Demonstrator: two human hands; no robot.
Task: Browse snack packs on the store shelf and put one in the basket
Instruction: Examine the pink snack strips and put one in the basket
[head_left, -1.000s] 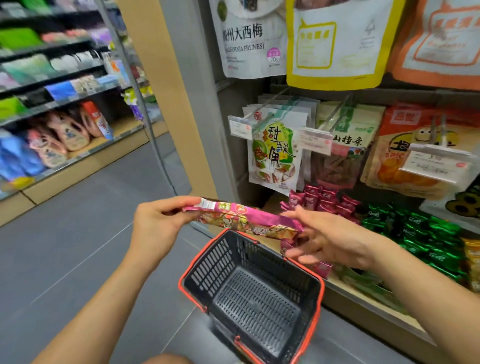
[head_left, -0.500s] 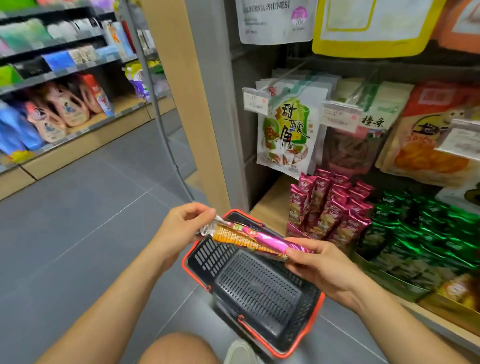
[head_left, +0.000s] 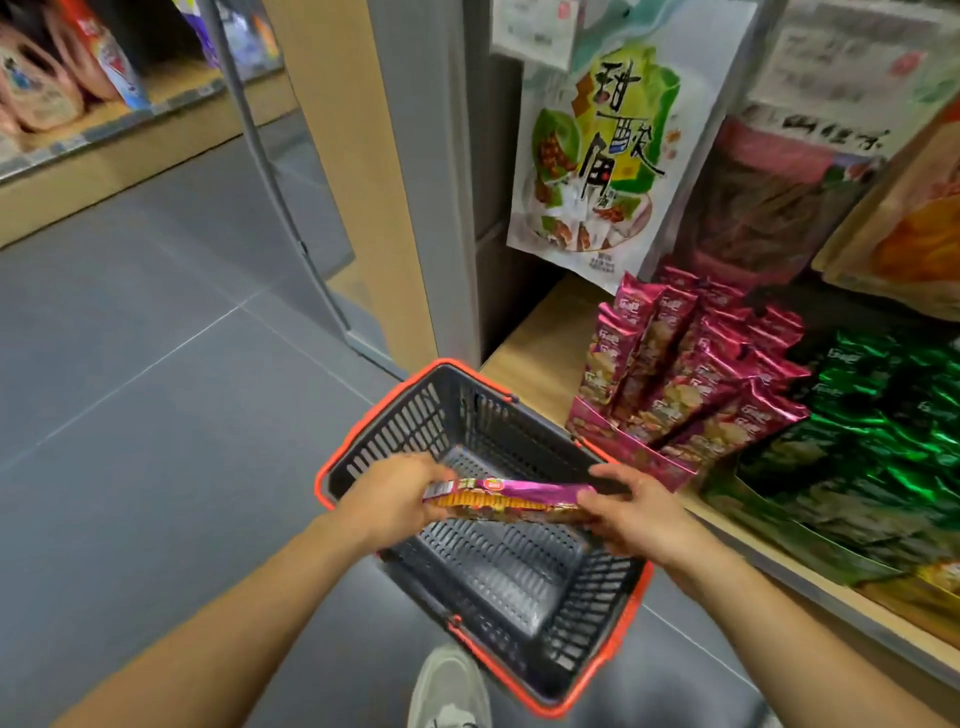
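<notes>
The floor (head_left: 156, 441) is laid with large grey tiles, and an aisle runs between two wooden-fronted units. The far shelf (head_left: 130, 150) at upper left carries blurred refill pouches (head_left: 36, 88). A grey pillar (head_left: 421, 156) closes the left end of the near shelf (head_left: 540, 338).

On that shelf's wooden board a cardboard tray holds upright magenta packs (head_left: 691, 374), with green foil packs (head_left: 883, 441) just beside them on the right. Above hangs a white bag (head_left: 597, 156) printed in large black brush characters, 甜酸角. The dark red bag (head_left: 769, 208) next to it has writing too smeared to read.

The basket (head_left: 410, 415), black with a red rim, sits low against the shelf front. The snack pack (head_left: 514, 499), magenta with a small red oval logo and a white barcode patch at its left end, lies level across the basket's opening, above its slatted bottom. The left hand (head_left: 389, 499) pinches the pack's left end with curled fingers, and the right hand (head_left: 639, 514) grips the right end.

Open tile lies to the basket's left. A grey shoe (head_left: 449, 686) stands just beside its near rim, and its right corner is close to the shelf edge.
</notes>
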